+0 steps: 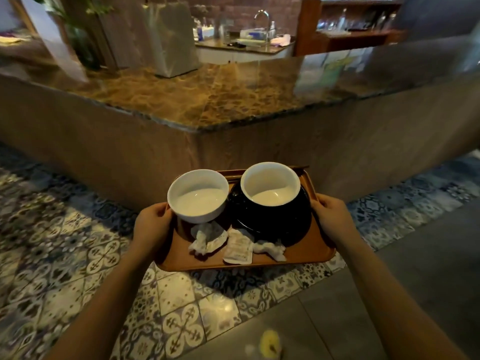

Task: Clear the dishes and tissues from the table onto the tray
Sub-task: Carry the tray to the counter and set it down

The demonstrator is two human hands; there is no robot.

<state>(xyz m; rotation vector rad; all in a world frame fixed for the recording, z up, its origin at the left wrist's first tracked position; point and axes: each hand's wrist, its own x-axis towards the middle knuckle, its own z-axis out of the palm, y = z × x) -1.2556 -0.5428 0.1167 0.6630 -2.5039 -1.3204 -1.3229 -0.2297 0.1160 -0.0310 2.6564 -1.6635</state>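
- Head camera looks down over a marble-topped counter [207, 100], its corner just beyond the far end of the tray, with patterned floor tiles [65, 242] below.
- Both forearms reach forward from the lower corners and converge slightly towards the tray.
- An orange tray [298, 257] is held level in the air above the tiles, gripped at its two short sides.
- Left hand [152, 224] clasps the tray's left rim, thumb lying on top by the left bowl; the fingers curl underneath, out of sight.
- Right hand [332, 216] clasps the right rim the same way, thumb on top, fingers hidden below.
- A black dish [285, 224] sits on the tray's right half.
- One white bowl [270, 184] stands upright inside the black dish; a second white bowl [197, 196] stands at the tray's far left, tilted slightly.
- Two crumpled tissues [207, 239] lie on the tray's near part, one either side of a small white packet [237, 249].
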